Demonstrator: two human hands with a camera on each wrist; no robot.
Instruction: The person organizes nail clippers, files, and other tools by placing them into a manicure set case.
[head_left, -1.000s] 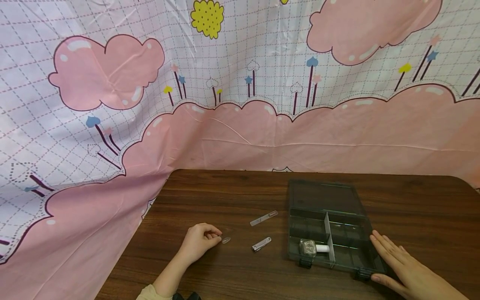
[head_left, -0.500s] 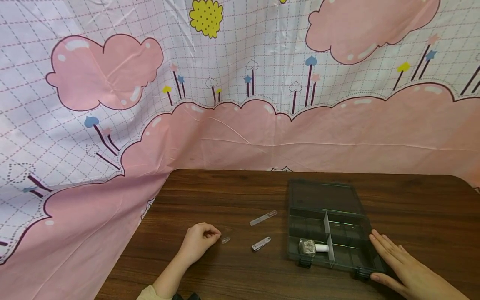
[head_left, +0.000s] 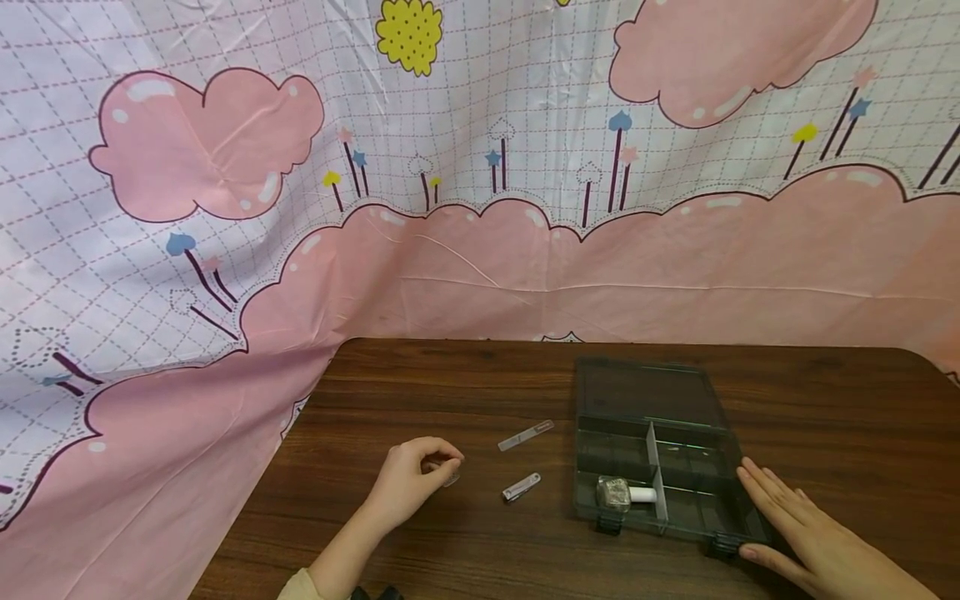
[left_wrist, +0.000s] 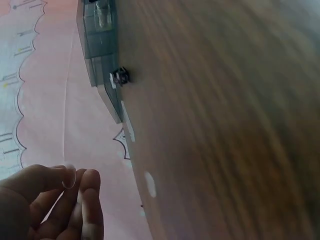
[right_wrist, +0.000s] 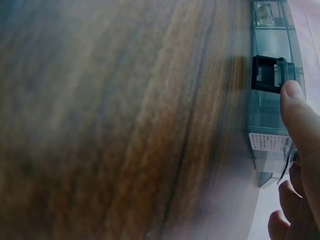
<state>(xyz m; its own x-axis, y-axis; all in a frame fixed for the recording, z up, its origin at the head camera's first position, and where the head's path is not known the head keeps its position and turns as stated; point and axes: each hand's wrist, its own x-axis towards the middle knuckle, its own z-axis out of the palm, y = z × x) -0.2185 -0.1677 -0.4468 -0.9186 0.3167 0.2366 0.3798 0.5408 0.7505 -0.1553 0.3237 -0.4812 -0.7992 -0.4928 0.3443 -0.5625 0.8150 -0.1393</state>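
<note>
by the box (head_left: 693,504), right hand (head_left: 810,533) lies outstretched; left hand (head_left: 408,475) curls inward.

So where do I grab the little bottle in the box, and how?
I'd pinch the little bottle by its glass body, coming from above. It lies on its side in the near left compartment of the box, hemmed in, with the lid open. The white cap sits close to the divider, so there's probably less room there.

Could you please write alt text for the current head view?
A person's left hand curls at a small, partly hidden clear piece; the right hand rests against an open divided box holding a glitter nail polish bottle. Nail clippers and a nail file lie between the hands on a wooden table.
</note>
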